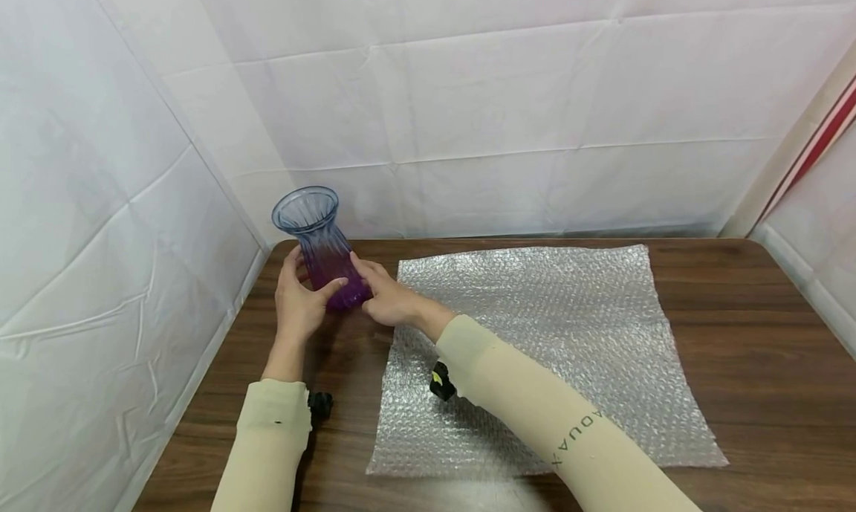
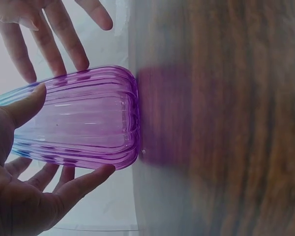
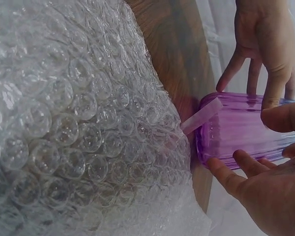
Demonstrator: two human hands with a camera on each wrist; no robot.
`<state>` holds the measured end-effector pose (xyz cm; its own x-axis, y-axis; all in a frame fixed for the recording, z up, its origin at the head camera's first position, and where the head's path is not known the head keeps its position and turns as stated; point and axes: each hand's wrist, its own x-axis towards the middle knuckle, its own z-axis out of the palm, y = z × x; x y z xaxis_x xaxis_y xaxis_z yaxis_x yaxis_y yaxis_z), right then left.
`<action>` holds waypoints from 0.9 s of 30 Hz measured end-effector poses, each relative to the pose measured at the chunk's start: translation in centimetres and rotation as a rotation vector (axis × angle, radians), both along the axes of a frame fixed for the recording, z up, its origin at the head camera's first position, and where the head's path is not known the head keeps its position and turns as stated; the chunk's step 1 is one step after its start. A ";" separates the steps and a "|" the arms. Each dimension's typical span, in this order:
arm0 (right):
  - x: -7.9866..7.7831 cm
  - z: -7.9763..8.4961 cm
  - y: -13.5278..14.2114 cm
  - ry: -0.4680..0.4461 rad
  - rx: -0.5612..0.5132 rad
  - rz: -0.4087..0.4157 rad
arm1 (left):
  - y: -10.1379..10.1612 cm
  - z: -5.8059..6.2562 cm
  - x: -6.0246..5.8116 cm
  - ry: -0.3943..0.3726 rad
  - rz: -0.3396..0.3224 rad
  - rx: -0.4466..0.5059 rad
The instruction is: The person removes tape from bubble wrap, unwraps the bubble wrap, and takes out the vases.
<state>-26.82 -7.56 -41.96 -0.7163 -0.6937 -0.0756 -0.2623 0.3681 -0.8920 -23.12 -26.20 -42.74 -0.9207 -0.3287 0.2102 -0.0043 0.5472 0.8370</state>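
A ribbed glass vase (image 1: 328,256), blue at its flared rim and purple toward its base, is at the left end of the table, its mouth upward. Its base is at the wood surface, with a purple reflection beside it in the left wrist view. My left hand (image 1: 299,300) grips the vase from the left, thumb across the near face. On the opposite side my right hand (image 1: 391,296) holds its lower body between thumb and fingers. Both hands show around the purple glass (image 3: 236,129) in the right wrist view.
A sheet of clear bubble wrap (image 1: 535,348) lies spread on the brown wooden table (image 1: 756,363), right of the vase and under my right forearm. A pale narrow strip (image 3: 202,116) shows by the vase base. White sheeting (image 1: 468,125) hangs behind and at the sides.
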 end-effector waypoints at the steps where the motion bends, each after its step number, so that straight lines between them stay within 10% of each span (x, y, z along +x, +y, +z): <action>1: 0.0 0.0 0.0 0.004 0.005 0.004 | 0.0 0.0 0.0 0.001 0.002 -0.006; 27: 0.1 0.0 0.6 0.039 0.062 0.025 | 1.5 -0.3 1.3 0.030 0.135 -0.059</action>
